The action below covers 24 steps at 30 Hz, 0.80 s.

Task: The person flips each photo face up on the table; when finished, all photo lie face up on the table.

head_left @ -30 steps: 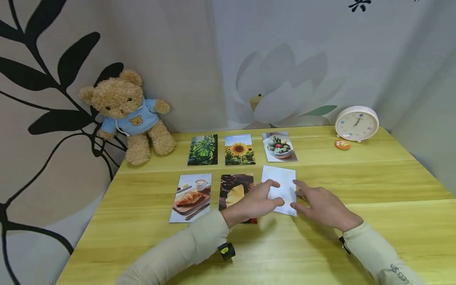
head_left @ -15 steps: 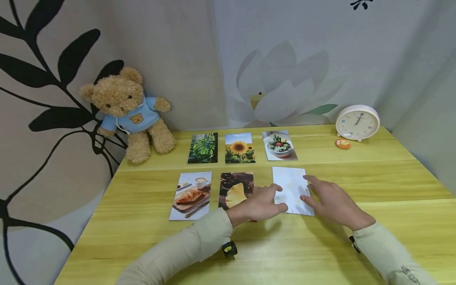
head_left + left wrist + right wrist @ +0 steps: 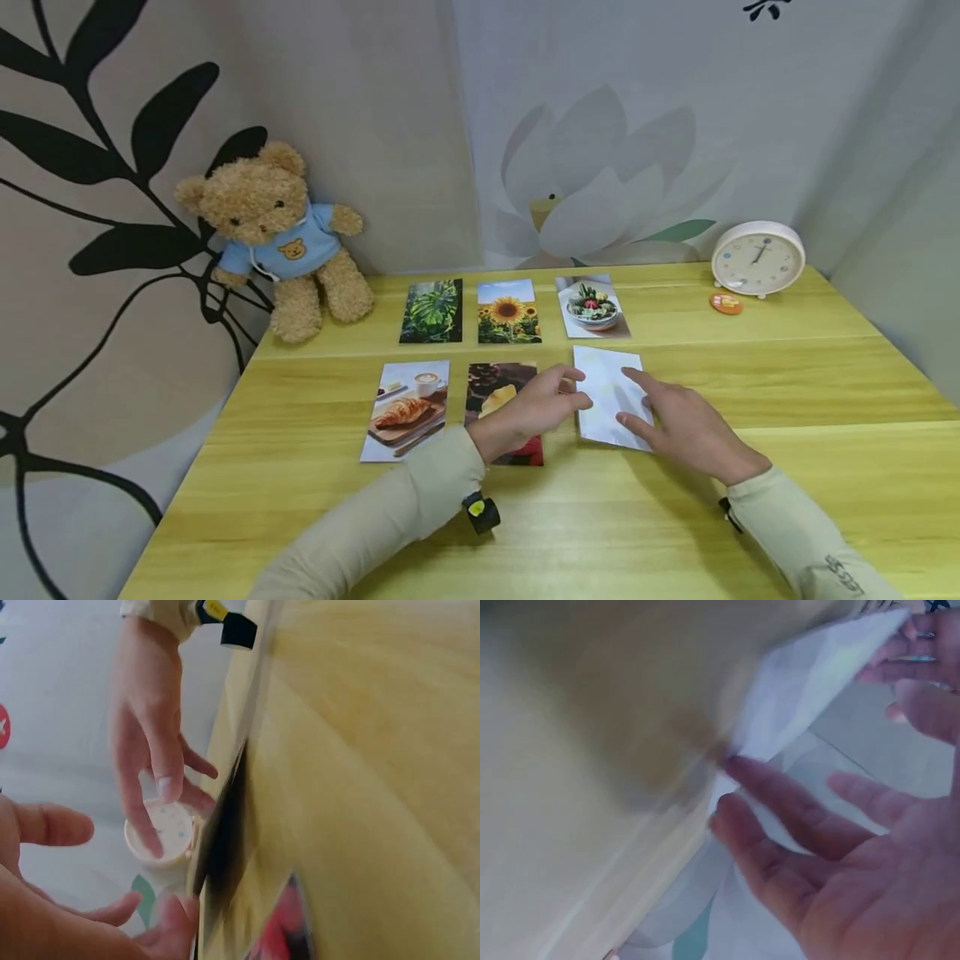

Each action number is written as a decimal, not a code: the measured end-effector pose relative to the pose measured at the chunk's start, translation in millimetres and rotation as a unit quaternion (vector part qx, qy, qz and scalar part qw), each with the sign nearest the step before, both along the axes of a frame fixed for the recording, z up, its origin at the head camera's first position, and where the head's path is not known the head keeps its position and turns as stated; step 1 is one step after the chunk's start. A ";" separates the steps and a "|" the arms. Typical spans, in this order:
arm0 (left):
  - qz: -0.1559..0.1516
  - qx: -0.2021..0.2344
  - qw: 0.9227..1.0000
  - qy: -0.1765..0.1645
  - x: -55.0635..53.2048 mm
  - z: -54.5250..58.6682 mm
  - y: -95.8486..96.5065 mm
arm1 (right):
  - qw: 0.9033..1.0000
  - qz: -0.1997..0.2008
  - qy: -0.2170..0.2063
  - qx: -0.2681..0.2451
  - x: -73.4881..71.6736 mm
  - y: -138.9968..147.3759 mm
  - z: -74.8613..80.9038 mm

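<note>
A photo card (image 3: 603, 396) lies white side up at the front right of the card rows, its left side raised off the table. My left hand (image 3: 536, 410) pinches that left edge between thumb and fingers, its forearm crossing over the ginkgo leaf card (image 3: 480, 387). My right hand (image 3: 686, 425) is over the card's right side, fingers spread and fairly straight, fingertips right at the edge. In the left wrist view the underside of the card (image 3: 225, 825) looks dark. From the right wrist, the white face (image 3: 802, 690) slopes up toward the left hand's fingers.
Behind lie a green leaf card (image 3: 432, 311), a sunflower card (image 3: 509, 312) and a cactus bowl card (image 3: 593, 307). A croissant card (image 3: 405, 412) is at front left. A teddy bear (image 3: 277, 242) sits back left; a clock (image 3: 758, 258) and orange disc (image 3: 726, 303) are back right.
The white-backed card slid right between both hands, away from the ginkgo card. Then its left side came up with my left hand, and my right hand shifted slightly back left.
</note>
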<state>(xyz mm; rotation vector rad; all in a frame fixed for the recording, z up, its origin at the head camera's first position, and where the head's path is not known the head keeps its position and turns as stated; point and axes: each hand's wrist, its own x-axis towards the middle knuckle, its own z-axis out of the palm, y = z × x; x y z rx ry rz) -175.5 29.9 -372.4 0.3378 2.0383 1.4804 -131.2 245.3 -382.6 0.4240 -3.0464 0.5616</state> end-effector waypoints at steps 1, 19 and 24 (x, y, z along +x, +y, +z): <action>0.007 0.017 1.000 -0.006 -1.6 0.4 -0.1 | 1.000 0.003 0.004 0.007 0.3 -1.8 1.4; 0.028 0.155 0.987 -0.008 -7.5 -10.9 19.6 | 0.994 0.009 -0.068 -0.082 1.1 -3.8 17.1; 0.036 0.127 0.991 -0.002 -4.4 -8.5 29.2 | 0.968 -0.003 -0.137 -0.210 1.3 4.6 24.1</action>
